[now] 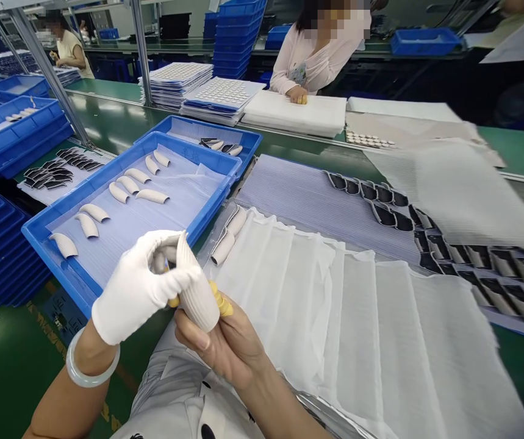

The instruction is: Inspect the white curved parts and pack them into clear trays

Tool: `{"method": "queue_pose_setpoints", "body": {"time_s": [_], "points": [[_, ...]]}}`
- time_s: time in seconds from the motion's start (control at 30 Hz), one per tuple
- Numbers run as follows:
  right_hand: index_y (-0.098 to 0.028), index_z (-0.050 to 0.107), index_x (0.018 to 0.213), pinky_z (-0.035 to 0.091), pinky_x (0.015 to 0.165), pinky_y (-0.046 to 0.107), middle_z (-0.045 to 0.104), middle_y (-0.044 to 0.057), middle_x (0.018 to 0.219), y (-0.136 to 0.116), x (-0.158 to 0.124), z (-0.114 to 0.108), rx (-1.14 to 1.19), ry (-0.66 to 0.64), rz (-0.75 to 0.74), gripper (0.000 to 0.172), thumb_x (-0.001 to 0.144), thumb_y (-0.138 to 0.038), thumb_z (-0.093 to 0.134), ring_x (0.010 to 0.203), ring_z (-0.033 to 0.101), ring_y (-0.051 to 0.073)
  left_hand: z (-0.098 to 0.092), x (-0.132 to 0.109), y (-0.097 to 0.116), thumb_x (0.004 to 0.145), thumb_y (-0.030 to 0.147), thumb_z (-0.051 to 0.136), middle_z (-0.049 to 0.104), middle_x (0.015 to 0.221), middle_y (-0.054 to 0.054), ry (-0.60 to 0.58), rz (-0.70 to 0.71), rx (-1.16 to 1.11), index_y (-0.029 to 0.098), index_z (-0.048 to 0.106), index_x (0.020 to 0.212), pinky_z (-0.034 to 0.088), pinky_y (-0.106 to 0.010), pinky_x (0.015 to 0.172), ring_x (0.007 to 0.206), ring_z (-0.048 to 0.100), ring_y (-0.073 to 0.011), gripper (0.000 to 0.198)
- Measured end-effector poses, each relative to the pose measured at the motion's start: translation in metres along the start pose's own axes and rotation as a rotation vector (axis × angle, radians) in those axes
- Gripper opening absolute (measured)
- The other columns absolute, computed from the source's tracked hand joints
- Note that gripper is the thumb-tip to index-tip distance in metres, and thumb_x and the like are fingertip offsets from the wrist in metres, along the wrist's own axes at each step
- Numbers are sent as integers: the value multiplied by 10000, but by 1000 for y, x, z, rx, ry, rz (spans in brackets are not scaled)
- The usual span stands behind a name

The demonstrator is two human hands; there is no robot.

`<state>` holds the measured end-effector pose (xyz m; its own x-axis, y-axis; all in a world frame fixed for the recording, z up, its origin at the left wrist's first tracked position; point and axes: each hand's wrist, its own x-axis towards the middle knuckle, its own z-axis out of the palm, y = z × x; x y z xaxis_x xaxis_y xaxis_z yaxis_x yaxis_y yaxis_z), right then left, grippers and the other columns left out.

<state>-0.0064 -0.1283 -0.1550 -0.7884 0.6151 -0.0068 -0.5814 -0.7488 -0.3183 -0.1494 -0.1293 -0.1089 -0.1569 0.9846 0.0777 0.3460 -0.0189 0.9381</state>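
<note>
My left hand, in a white glove, and my bare right hand, with yellow finger cots, are both closed on one ribbed, cream-coloured curved part held upright in front of me. Just behind the hands stands a blue tray lined with clear sheet and holding several similar cream parts. Two more cream parts lie at the left end of a stack of overlapping white cloth sheets.
Rows of dark curved parts lie on a corrugated sheet to the right. More blue trays stand left. Across the green bench a person in pink rests a hand on white sheets.
</note>
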Motion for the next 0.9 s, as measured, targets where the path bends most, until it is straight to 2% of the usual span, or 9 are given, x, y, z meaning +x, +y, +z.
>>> {"method": "queue_pose_setpoints", "body": {"time_s": [0.1,0.2,0.3,0.4,0.5,0.57,0.7,0.77,0.9], "points": [[-108,660,922,284,462,174,616,55,869,3,1,1,144,-6,62,168,859,-213,545,459,326,25,3,2,4,769,446,677,666,949,-15,54,-69,40,219,659,984,483,-285,800,903,613,-180,313],[-79,647,928,282,448,140,603,62,859,6,2,2,243,16,99,191,794,-113,516,464,295,18,4,3,5,767,468,668,664,914,-5,71,-107,54,215,658,934,485,-285,776,874,612,-174,303],[-69,640,942,281,450,123,595,62,836,8,2,2,283,11,95,221,773,-93,499,467,281,17,3,3,5,754,502,662,662,925,-12,77,-126,66,207,652,930,490,-302,789,894,613,-188,344],[-86,642,918,296,473,134,586,52,797,11,3,1,264,-1,66,176,814,-134,508,476,296,25,-2,3,3,714,472,701,649,1000,-29,-21,-121,100,208,627,1029,495,-331,819,961,606,-219,418],[-126,633,835,298,493,160,555,24,715,14,3,-2,202,1,41,134,855,-202,525,494,324,50,-7,4,4,579,351,808,621,1111,-37,-173,-120,173,228,562,1169,500,-342,840,1057,579,-254,651],[-144,624,815,286,492,178,546,15,694,15,3,-2,167,5,35,138,861,-231,527,497,311,62,-9,5,6,557,326,821,615,1133,-33,-209,-119,213,240,551,1188,503,-338,842,1070,575,-254,691],[-148,630,905,256,471,205,599,41,797,16,4,-1,118,47,42,174,866,-265,508,492,250,66,-6,8,7,723,461,701,656,1020,-25,-64,-125,176,217,631,1042,508,-314,807,964,610,-208,408],[-157,624,941,251,465,211,606,33,796,16,4,-2,102,54,48,182,861,-290,529,484,252,65,-3,9,6,747,489,675,673,953,-27,23,-146,94,197,662,942,511,-284,768,916,620,-191,352],[-164,616,919,284,474,231,617,24,777,15,2,-5,8,95,7,310,846,-464,580,465,349,61,-3,10,3,748,404,710,686,874,-16,46,-137,-88,188,688,883,509,-224,703,847,630,-156,256]]}}
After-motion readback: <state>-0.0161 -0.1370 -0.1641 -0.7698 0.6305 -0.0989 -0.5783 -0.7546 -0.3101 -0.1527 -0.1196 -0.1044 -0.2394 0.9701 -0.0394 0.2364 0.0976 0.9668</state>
